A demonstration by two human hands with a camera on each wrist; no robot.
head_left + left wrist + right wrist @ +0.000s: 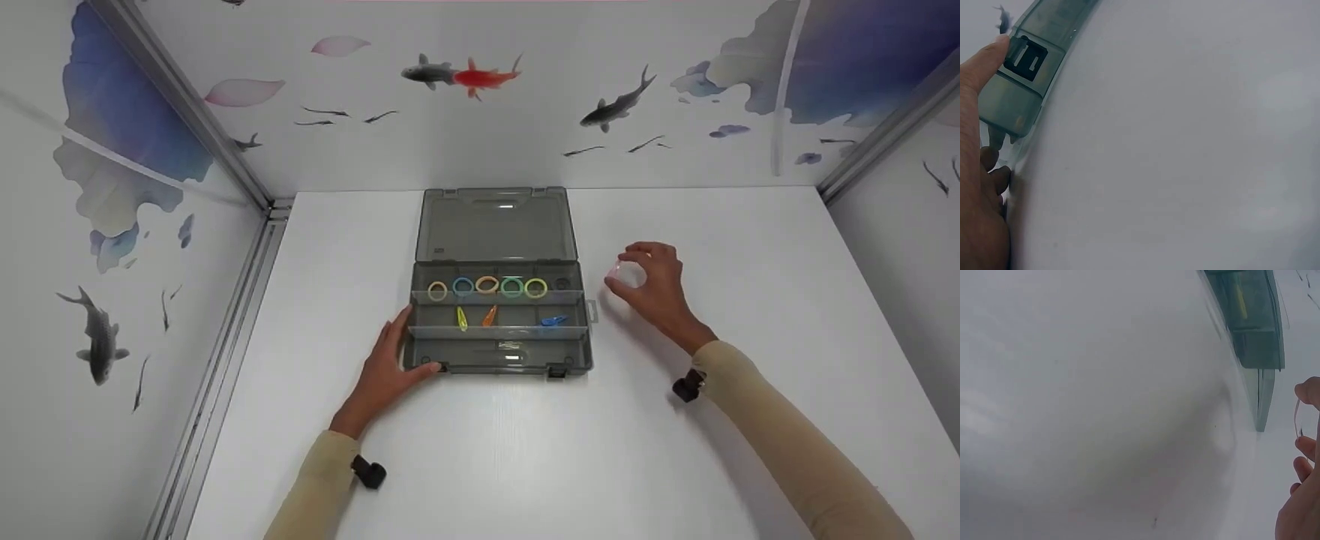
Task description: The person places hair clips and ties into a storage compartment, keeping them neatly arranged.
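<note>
An open grey see-through storage box (510, 351) lies on the table, its lid (495, 225) tipped back. Coloured hair ties (511, 287) line its rear row. In the middle row are a yellow hair clip (461, 319), an orange one (490, 316) and a blue one (554, 321). My left hand (382, 369) rests at the front left corner, thumb on the front edge near a latch (1026, 57), fingers along the side. To the right of the box, my right hand (658, 286) pinches a small clear, pink-edged thing (616, 270) between thumb and fingers; its kind I cannot tell.
The white table (495, 465) extends around the box. Behind it stands a wall (480, 150) printed with fish and petals, with side panels left and right. A metal frame post (202, 420) runs along the left edge. The box's front row holds no loose pieces.
</note>
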